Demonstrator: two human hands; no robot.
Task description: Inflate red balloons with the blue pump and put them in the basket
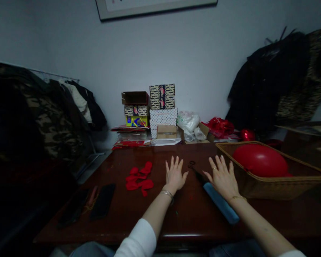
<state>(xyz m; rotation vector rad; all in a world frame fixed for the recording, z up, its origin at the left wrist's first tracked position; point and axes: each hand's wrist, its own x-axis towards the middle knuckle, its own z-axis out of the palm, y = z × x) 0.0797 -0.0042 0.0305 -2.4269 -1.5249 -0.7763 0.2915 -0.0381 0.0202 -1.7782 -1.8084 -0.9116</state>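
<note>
A long blue cylinder (221, 203) lay on the glossy brown wooden surface (187, 219) beside your right hand (225, 179). Both hands were open, fingers spread, though the dim view hid whether they touched anything. Your left hand (176, 175) was near limp, rounded red pieces (132, 185). Black scissors (195, 170) lay between the hands, and a tan wicker basket (278, 187) farther right held a glossy red balloon (260, 159).

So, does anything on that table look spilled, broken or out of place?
Nothing looks clearly spilled or broken. The untidiest bit is the limp red pieces, probably balloons, left of the left hand on the table: they lie in a loose jumble, while the inflated balloon sits in the basket.
</note>
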